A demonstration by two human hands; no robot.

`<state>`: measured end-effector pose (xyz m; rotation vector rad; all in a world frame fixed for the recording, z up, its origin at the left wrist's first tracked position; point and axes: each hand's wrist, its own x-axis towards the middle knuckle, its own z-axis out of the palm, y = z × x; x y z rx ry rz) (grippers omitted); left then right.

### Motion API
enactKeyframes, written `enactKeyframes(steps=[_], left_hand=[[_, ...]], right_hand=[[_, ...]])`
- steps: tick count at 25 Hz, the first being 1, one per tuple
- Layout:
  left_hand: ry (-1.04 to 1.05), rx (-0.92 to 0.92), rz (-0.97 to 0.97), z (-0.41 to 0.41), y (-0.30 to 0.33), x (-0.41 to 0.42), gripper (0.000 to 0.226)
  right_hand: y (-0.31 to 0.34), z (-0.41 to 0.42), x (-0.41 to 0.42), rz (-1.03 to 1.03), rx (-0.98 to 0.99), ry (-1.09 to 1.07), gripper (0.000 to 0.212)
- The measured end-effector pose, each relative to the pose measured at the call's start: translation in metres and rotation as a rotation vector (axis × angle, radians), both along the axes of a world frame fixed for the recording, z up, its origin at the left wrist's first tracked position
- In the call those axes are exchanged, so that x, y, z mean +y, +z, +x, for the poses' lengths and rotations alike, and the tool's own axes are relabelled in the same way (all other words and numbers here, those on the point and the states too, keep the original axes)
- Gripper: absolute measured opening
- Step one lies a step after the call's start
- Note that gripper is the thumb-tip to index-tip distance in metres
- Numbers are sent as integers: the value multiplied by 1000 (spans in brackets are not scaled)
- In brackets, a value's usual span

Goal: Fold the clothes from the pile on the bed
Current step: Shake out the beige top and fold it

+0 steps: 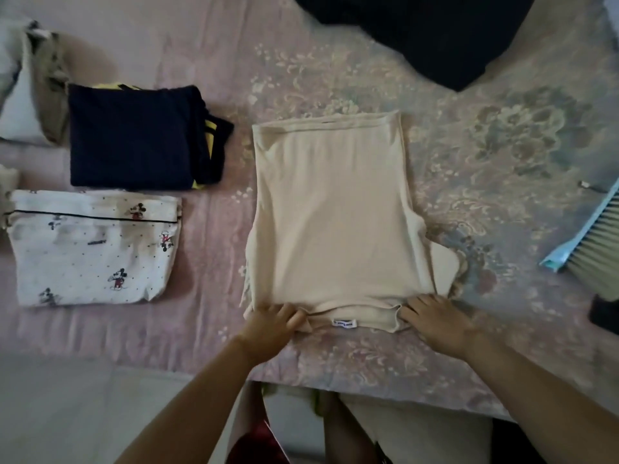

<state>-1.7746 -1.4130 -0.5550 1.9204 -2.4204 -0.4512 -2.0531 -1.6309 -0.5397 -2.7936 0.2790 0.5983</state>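
Both hands grip the near collar edge of the cream shirt [335,222] at centre — left hand [274,324], right hand [432,316] — sides tucked, final fold pending. Two folded stacks lie at nine o'clock: navy garment [134,139], printed garment [90,249]. Dark clothing [418,31] waits at twelve.

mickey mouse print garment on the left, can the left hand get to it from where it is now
Probably yes. The left hand is busy gripping the near edge of the cream top, but only bare bedspread lies between it and the folded Mickey Mouse print garment, so once it lets go the way looks free.
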Motion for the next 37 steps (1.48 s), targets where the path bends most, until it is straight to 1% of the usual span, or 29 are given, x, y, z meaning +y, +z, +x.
enactKeyframes(steps=[1,2,3,5,6,7,9,10,11,12,14,15,16,17,18,20,21,22,23,24,25,26,28,30,32,33,34,35,37], left_hand=[[71,54,-30,-1,2,7,43],[206,121,-47,0,9,10,38],[406,217,-82,3,15,10,33],[921,365,-107,16,24,0,29],[1110,366,-74,24,23,-5,29],[1214,384,-15,32,21,-8,30],[1303,547,102,42,19,-17,28],[1374,661,168,41,23,-23,26],[1456,768,231,39,27,-28,27],[1513,821,289,35,31,-33,33],[1520,816,420,26,37,-37,40],[1496,795,469,25,35,-35,36],[1482,763,502,25,36,-33,30],[1509,736,508,28,36,-29,25],[1565,724,472,33,39,-23,25],[1678,608,314,43,40,-6,30],[1713,555,249,47,40,2,31],[1736,538,213,49,40,8,28],[1759,551,212,50,41,12,22],[1770,573,218,52,39,13,16],[1783,604,230,53,37,13,12],[1798,643,248,54,34,13,12],[1799,667,299,52,28,14,13],[1813,683,317,51,20,21,14],[1843,705,327,51,17,28,13],[1848,698,338,51,17,30,14],[1834,645,353,50,18,31,15],[1742,483,352,48,20,31,20],[1292,-12,208,33,22,25,38]], right_hand=[[1,0,4,12,-20,-32,48],[6,3,8,18,-52,-99,33],[7,5,8,28,-136,-225,20],[11,14,-1,-4,-234,-694,24],[11,18,-11,-72,-252,-933,24],[6,16,-23,-123,-242,-1127,25],[6,24,-40,-80,-101,-1454,36],[6,30,-46,8,-37,-1592,45],[7,35,-51,113,-41,-1709,52],[5,37,-54,240,-27,-1832,61],[-3,34,-61,405,-34,-1929,80],[-9,30,-65,479,-50,-1963,88],[-12,27,-66,525,-109,-2028,88],[-13,23,-67,547,-198,-2090,76],[-10,18,-67,524,-262,-2136,58],[-8,5,-66,412,-276,-2112,18],[-5,0,-64,373,-273,-2077,8],[-2,-1,-62,338,-250,-2046,16],[2,0,-60,294,-232,-1996,16],[12,6,-57,225,-180,-1935,8],[19,10,-53,113,-142,-1842,10],[25,17,-47,-4,-108,-1706,24],[36,40,-25,-137,-86,-1340,43],[32,60,2,-110,-19,-968,54],[21,72,22,-44,183,-630,60],[16,73,28,-10,297,-554,60],[10,70,33,27,391,-562,61],[7,66,37,37,418,-594,64],[4,56,49,-69,229,-535,67]])
